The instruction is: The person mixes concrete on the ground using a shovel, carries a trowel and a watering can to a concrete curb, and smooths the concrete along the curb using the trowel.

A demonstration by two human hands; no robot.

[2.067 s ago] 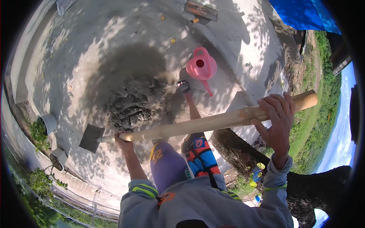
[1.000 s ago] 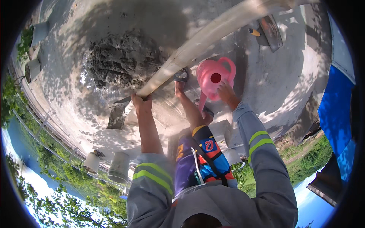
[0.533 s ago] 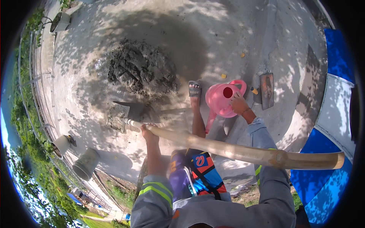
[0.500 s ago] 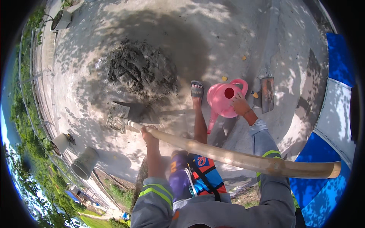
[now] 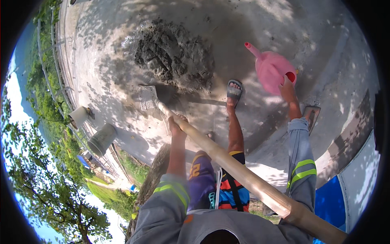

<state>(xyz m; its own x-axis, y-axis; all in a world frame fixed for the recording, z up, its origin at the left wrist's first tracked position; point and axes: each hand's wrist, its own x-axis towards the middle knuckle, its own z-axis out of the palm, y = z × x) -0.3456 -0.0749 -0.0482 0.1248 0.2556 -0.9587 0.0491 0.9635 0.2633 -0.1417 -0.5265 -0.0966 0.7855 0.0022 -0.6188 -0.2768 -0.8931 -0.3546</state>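
My left hand (image 5: 176, 125) grips the lower part of a long pale wooden handle (image 5: 239, 173) that runs down to the right past my body. Its metal blade (image 5: 147, 96) rests flat on the concrete beside a pile of wet grey mortar (image 5: 174, 57). My right hand (image 5: 287, 88) holds a pink watering can (image 5: 270, 70) by its handle, lifted off the ground, spout pointing up-left toward the pile. My sandalled foot (image 5: 234, 92) stands near the pile's right edge.
A concrete slab (image 5: 317, 44) in dappled shade spreads around. Two grey buckets (image 5: 101, 139) sit at its left edge by a railing. A hand trowel (image 5: 312, 116) lies on the slab beside my right forearm. A blue tarp (image 5: 327, 203) lies lower right.
My right hand let go of the tool's handle, reached to the pink watering can and lifted it. My left hand kept the handle, and its blade now rests by the mortar pile.
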